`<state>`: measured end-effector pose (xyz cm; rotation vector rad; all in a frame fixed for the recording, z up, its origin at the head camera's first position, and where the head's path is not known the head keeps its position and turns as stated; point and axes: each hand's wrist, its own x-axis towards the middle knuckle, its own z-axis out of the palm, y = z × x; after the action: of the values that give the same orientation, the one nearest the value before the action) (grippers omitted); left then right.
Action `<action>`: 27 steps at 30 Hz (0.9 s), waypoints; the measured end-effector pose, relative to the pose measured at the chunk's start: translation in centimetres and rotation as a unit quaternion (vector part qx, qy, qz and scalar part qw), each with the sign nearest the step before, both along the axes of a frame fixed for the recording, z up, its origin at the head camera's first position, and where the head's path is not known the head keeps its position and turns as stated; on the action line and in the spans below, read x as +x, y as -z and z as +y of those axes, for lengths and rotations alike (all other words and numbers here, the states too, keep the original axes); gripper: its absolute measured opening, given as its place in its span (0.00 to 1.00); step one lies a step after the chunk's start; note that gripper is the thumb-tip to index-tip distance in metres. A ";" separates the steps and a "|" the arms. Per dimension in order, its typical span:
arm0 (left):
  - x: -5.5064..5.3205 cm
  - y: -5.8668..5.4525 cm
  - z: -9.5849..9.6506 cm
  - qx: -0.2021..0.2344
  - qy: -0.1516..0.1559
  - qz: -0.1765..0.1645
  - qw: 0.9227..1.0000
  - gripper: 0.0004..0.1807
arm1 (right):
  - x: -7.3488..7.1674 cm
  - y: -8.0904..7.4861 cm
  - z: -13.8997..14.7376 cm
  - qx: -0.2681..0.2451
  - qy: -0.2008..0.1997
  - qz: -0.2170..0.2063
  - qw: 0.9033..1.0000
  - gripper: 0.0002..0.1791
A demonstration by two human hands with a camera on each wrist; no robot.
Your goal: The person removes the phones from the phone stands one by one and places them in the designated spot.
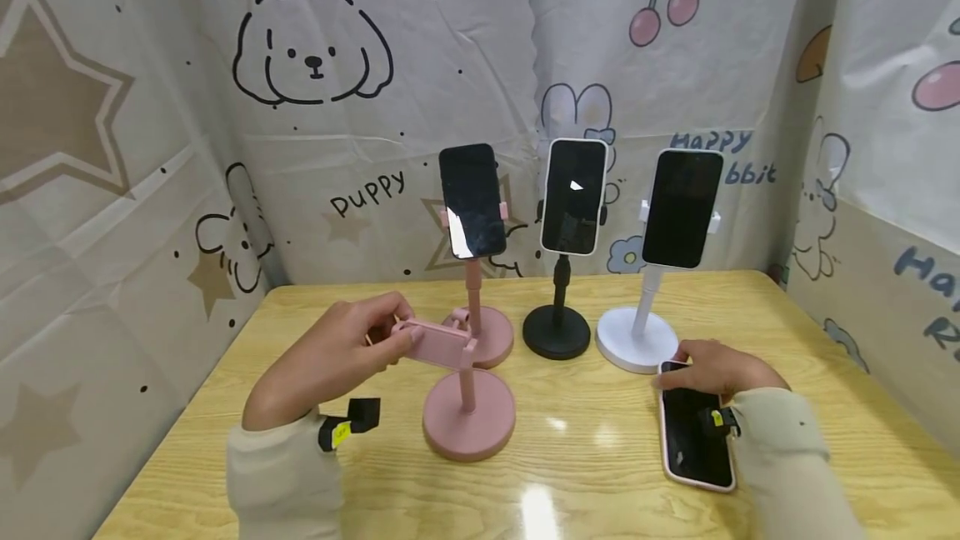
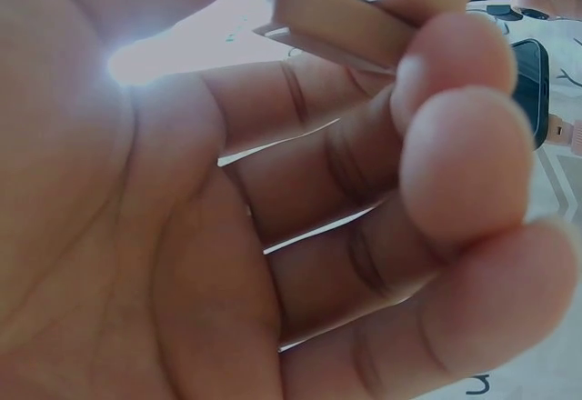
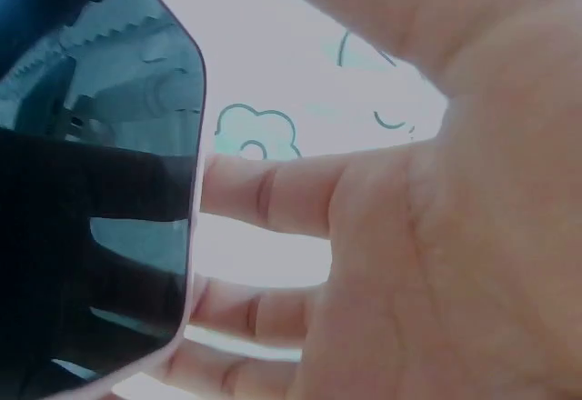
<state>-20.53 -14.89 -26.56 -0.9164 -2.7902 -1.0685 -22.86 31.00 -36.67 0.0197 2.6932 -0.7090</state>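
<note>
My left hand [image 1: 330, 363] pinches the end of the clamp [image 1: 441, 347] on the front pink phone stand [image 1: 469, 427], with thumb and fingertips on it; no phone sits in this clamp. In the left wrist view a pink clamp part [image 2: 341, 23] shows at the fingertips. On the right, my right hand [image 1: 723, 369] grips the upper end of a phone [image 1: 697, 440] with a pale pink edge, its black screen facing up over the table. The right wrist view shows fingers [image 3: 273, 191] reaching behind the phone's edge.
Behind stand another pink stand [image 1: 491, 336], a black stand [image 1: 557, 332] and a white stand [image 1: 637, 340]. Each bears an upright phone. Patterned white cloth [image 1: 465, 40] encloses the wooden table [image 1: 585, 473] at the back and sides.
</note>
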 end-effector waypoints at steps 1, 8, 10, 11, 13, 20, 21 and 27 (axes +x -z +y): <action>0.0 0.0 0.0 0.000 0.000 0.000 1.000 0.02 | -0.1 0.1 -0.2 0.008 0.003 0.003 1.000 0.31; 0.1 -0.1 -0.1 0.003 -0.003 -0.009 1.000 0.02 | -0.7 0.6 -1.3 0.093 0.028 -0.018 0.995 0.47; 0.1 0.0 0.0 0.002 -0.004 -0.011 1.000 0.03 | -0.8 0.7 -1.6 0.104 0.031 -0.025 0.994 0.49; 0.1 0.0 0.0 0.002 -0.004 -0.012 1.000 0.02 | -0.7 0.7 -1.7 0.103 0.032 -0.028 0.994 0.48; 0.1 -0.1 -0.1 0.002 -0.005 -0.015 1.000 0.03 | -0.7 0.7 -1.9 0.106 0.025 -0.030 0.994 0.43; 0.1 -0.1 -0.1 0.010 0.000 -0.016 1.000 0.03 | -0.2 0.4 -2.9 0.095 0.039 -0.053 0.993 0.34; 0.1 -0.1 -0.1 0.011 0.000 -0.018 1.000 0.03 | -0.1 0.4 -3.1 0.094 0.042 -0.055 0.993 0.35; 0.1 -0.1 0.0 0.008 -0.003 -0.026 1.000 0.02 | 0.6 0.5 -4.1 0.104 0.011 -0.043 0.994 0.33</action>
<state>-20.46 -14.92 -26.46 -0.8907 -2.8189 -1.1273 -22.23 26.90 -37.21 0.1283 2.6745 -0.4207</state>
